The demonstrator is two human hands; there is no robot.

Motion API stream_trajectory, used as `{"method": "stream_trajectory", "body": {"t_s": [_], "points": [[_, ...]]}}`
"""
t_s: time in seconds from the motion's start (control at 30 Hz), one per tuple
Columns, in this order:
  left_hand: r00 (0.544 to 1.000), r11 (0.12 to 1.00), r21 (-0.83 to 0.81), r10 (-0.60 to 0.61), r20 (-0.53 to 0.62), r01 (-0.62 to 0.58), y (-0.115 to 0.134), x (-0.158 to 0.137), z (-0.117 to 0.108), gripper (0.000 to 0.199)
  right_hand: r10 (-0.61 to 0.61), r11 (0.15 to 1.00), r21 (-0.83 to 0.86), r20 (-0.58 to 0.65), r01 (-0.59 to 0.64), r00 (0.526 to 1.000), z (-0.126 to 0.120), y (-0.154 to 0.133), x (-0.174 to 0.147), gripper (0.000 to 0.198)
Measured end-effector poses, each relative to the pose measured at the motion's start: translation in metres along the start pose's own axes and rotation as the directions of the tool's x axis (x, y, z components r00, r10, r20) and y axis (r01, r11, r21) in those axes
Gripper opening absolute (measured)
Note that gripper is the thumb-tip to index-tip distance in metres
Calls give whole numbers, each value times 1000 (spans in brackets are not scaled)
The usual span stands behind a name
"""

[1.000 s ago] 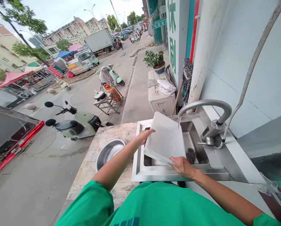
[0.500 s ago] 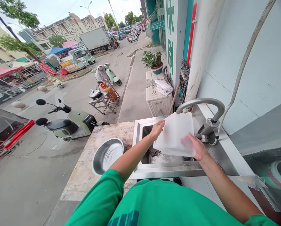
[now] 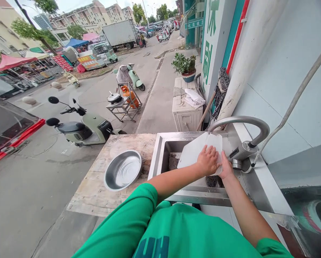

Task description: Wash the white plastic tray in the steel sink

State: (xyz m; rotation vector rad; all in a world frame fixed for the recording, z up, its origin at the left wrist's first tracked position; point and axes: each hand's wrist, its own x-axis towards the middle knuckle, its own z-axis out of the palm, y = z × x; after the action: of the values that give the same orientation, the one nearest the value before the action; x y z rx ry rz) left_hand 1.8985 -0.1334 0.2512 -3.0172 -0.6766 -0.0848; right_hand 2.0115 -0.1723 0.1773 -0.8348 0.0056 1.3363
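Over the steel sink (image 3: 200, 196), laying the left hand (image 3: 209, 159) on the upper face of a translucent white container (image 3: 193, 153), with fingers a little spread and pointing toward twelve o'clock. Setting the right hand (image 3: 226, 167) along the container's three o'clock edge, just beside the left; cannot tell how far closed behind that edge. Holding the container tilted above the basin, with its top edge close to the spout of a curved faucet (image 3: 241, 119), itself arching at one to two o'clock from the hands. Note at six o'clock, in the sink close below the container, a dark scrubber (image 3: 211, 181). Farther out at nine o'clock, on a wooden tabletop (image 3: 95, 190), see a round metal bowl (image 3: 123, 170), well apart from both hands. Between nine and ten, find a parked pale green scooter (image 3: 86, 130); at ten, a metal rack (image 3: 125, 109) bearing a lidded pan (image 3: 114, 98), with an orange gas cylinder (image 3: 130, 96) beside the pan. Toward eleven, see a cream box (image 3: 187, 120) topped with a folded white cloth (image 3: 194, 98) and a potted plant (image 3: 188, 73); at twelve, a mop (image 3: 222, 87) propped head up.
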Motion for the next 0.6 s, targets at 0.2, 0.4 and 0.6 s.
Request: {"method": "stream_trajectory", "body": {"t_s": [0.2,0.4,0.6], "points": [[984,993,36,115,-139,-111,4,3,-14,51,-16,999,34,27,15,1000,-15,-20,-1,41],[966,966,-164,167,-197,-200,-5,-3,-14,50,50,999,6,34,-50,998,-36,-26,2,36],[995,889,-450,54,-87,-87,-61,-72,25,62,14,999,-42,-128,-20,992,-41,-37,-3,37]]}}
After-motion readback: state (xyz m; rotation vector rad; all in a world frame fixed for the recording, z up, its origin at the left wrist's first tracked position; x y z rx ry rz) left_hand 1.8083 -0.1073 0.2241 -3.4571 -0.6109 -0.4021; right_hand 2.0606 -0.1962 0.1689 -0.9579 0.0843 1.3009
